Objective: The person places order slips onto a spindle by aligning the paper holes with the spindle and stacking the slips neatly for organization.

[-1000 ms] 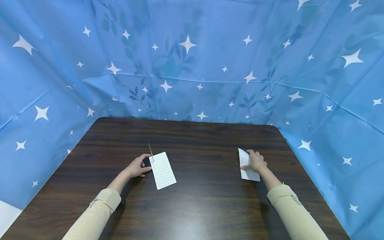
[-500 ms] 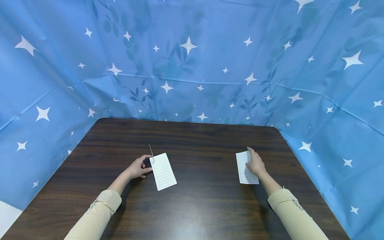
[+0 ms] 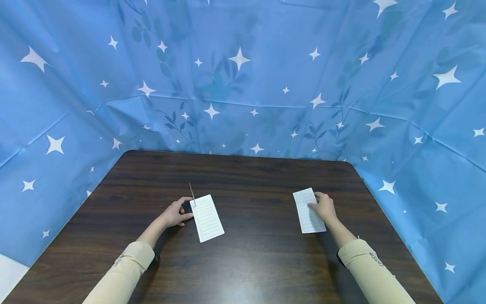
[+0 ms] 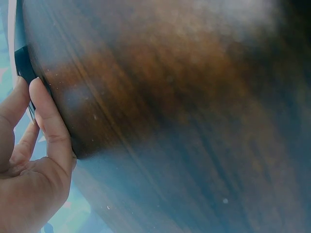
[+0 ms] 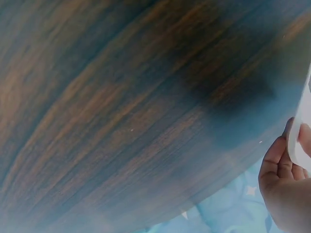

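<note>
In the head view, my left hand (image 3: 176, 213) pinches the left edge of a small white lined notepad (image 3: 207, 219). A thin brown stick-like piece (image 3: 192, 192) juts up from the pad's top left corner. The left wrist view shows thumb and fingers of the left hand (image 4: 39, 174) on a dark piece (image 4: 24, 63) with a white edge beside it. Over the right part of the table, my right hand (image 3: 325, 208) holds a white lined paper sheet (image 3: 306, 214) by its right edge, thumb on the front. Fingers behind the sheet (image 5: 303, 116) show in the right wrist view.
A dark wood-grain table (image 3: 250, 177) with rounded far corners lies under both hands. Behind it and along its sides hangs a blue curtain (image 3: 273, 63) with white stars. Both forearms, in cream sleeves (image 3: 121, 270), reach in from the front.
The right hand's sheet has flattened and swung its top to the left, while the hand's grip has shifted to the right edge. The left hand and its notepad have hardly moved.
</note>
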Available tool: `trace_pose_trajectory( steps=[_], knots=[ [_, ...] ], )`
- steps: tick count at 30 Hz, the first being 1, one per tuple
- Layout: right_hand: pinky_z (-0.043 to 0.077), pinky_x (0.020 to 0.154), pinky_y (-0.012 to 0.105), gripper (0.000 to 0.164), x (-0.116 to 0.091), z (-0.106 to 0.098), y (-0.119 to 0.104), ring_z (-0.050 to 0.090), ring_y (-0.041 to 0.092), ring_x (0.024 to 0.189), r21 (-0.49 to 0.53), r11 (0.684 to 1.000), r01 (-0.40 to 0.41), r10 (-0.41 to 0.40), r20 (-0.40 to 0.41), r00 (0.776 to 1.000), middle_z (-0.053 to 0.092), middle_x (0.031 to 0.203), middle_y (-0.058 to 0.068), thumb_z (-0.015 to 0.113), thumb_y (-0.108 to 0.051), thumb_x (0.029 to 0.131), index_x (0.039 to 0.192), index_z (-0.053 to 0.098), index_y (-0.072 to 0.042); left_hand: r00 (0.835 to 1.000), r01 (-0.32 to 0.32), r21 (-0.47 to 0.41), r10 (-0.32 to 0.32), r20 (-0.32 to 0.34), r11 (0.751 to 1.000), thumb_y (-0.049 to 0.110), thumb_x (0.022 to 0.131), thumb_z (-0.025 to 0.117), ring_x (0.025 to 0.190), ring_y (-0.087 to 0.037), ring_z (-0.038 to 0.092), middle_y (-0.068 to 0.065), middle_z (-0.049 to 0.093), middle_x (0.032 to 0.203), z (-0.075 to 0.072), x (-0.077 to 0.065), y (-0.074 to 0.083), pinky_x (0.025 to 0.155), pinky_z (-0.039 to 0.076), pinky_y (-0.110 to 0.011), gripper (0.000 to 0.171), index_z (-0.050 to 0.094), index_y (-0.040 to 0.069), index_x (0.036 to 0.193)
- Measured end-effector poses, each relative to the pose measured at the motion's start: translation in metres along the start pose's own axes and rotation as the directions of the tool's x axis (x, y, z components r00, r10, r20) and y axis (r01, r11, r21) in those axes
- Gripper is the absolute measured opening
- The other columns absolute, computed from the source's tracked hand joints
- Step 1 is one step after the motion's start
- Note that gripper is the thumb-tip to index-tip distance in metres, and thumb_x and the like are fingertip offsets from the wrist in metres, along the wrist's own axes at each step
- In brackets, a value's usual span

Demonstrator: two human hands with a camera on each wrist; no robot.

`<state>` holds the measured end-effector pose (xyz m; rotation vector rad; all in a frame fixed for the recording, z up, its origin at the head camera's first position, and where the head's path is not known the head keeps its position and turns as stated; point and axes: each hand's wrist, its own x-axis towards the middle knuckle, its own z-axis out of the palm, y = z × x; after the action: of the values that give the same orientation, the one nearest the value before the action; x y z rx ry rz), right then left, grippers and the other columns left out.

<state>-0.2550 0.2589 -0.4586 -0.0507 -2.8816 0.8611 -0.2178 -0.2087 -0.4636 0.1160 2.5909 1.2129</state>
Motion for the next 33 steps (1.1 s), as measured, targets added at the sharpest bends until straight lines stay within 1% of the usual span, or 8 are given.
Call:
trace_pose_trajectory(
  steps=[3,5,11,18,23,29,32,33],
  knots=[
    [0.052,0.077,0.051,0.031,-0.001,0.001,0.001,0.063,0.045,0.091,-0.001,1.000,0.021,-0.021,-0.013,1.000,0.062,0.104,0.035,0.066,0.000,0.082,0.106,0.058,0.019,1.000,0.000,0.002,0.000,-0.002,1.000,0.004,0.090,0.061,0.061,-0.017,0.043,-0.008,0.037,0.077,0.000,0.000,-0.001,0.056,0.057,-0.030,0.056,0.034,-0.001,0.139],
    [0.052,0.075,0.051,0.029,-0.001,0.001,0.000,0.063,0.044,0.089,0.007,1.000,0.024,-0.024,-0.014,1.000,0.062,0.103,0.035,0.064,-0.003,0.085,0.104,0.059,0.019,1.000,0.009,-0.001,-0.009,-0.009,1.000,0.004,0.090,0.061,0.060,-0.017,0.043,-0.007,0.037,0.077,0.001,0.000,-0.001,0.056,0.057,-0.029,0.056,0.034,0.000,0.139],
    [0.051,0.072,0.048,0.033,0.000,0.002,-0.004,0.062,0.040,0.085,0.035,0.999,0.001,-0.001,0.022,1.000,0.061,0.103,0.035,0.055,-0.009,0.092,0.109,0.057,0.019,1.000,0.014,-0.008,-0.014,-0.014,1.000,0.003,0.090,0.061,0.061,-0.017,0.043,-0.007,0.037,0.077,0.002,0.000,-0.003,0.056,0.057,-0.029,0.056,0.035,0.000,0.139],
    [0.041,0.056,0.029,0.033,0.002,0.003,-0.008,0.055,0.027,0.069,0.079,0.996,-0.028,0.025,0.045,0.999,0.062,0.085,0.028,0.045,-0.012,0.097,0.106,0.058,0.016,1.000,0.009,0.000,-0.009,-0.013,1.000,0.004,0.090,0.061,0.061,-0.017,0.044,-0.008,0.037,0.078,0.002,0.001,-0.003,0.056,0.057,-0.029,0.056,0.035,0.000,0.139],
    [0.036,0.053,0.026,0.031,0.003,0.006,-0.011,0.050,0.022,0.064,0.104,0.993,-0.046,0.040,0.063,0.997,0.059,0.077,0.021,0.042,-0.012,0.098,0.104,0.057,0.015,1.000,0.012,0.001,-0.012,-0.010,1.000,0.003,0.090,0.060,0.062,-0.017,0.044,-0.008,0.037,0.078,0.002,0.000,-0.003,0.057,0.057,-0.029,0.056,0.034,0.000,0.139],
    [0.036,0.052,0.025,0.030,0.003,0.011,-0.017,0.050,0.021,0.062,0.129,0.992,-0.017,0.010,0.051,0.999,0.058,0.072,0.019,0.046,-0.012,0.097,0.101,0.059,0.014,1.000,0.009,-0.006,-0.009,-0.008,1.000,0.003,0.090,0.060,0.063,-0.017,0.043,-0.008,0.036,0.078,0.002,0.001,-0.003,0.057,0.057,-0.029,0.056,0.034,0.000,0.139],
    [0.035,0.051,0.027,0.029,0.003,0.013,-0.019,0.048,0.021,0.060,0.165,0.986,0.017,-0.023,0.036,0.999,0.054,0.066,0.015,0.047,-0.014,0.095,0.094,0.059,0.012,1.000,0.008,-0.001,-0.008,-0.006,1.000,0.004,0.090,0.060,0.063,-0.017,0.043,-0.008,0.037,0.079,0.001,0.001,-0.002,0.057,0.057,-0.030,0.056,0.034,0.000,0.140],
    [0.033,0.049,0.025,0.030,0.003,0.015,-0.018,0.046,0.019,0.057,0.184,0.982,0.051,-0.054,0.011,0.998,0.051,0.062,0.011,0.047,-0.017,0.096,0.088,0.059,0.010,1.000,0.008,0.000,-0.008,-0.006,1.000,0.004,0.090,0.060,0.064,-0.018,0.043,-0.008,0.037,0.079,0.001,0.001,-0.002,0.057,0.057,-0.030,0.056,0.034,0.000,0.140]
  ],
)
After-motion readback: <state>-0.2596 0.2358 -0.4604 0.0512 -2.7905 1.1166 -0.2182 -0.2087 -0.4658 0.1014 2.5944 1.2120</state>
